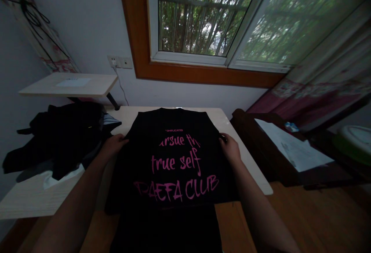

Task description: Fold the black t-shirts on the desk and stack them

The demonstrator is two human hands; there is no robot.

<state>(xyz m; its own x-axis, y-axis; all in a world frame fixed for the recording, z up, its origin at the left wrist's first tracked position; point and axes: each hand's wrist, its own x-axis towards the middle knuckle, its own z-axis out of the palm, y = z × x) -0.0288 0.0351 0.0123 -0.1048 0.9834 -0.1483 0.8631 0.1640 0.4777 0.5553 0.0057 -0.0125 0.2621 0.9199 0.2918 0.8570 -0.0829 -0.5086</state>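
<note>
A black T-shirt (pixel 174 168) with pink lettering lies spread over the pale table, its near part hanging past the front edge. At its left side, my left hand (pixel 116 143) pinches the fabric between closed fingers. My right hand (pixel 230 147) grips the opposite side of the shirt at about the same height. Between the two hands the cloth looks fairly flat, with the printed words facing up. The shirt's sleeves cannot be made out.
Dark clothes (pixel 60 137) are heaped on the left, below a small raised shelf (pixel 69 84). Behind the table (pixel 252 168) are a wall socket (pixel 119 62) and a window. To the right, a dark wooden piece of furniture (pixel 261 148) carries a white sheet (pixel 292 144).
</note>
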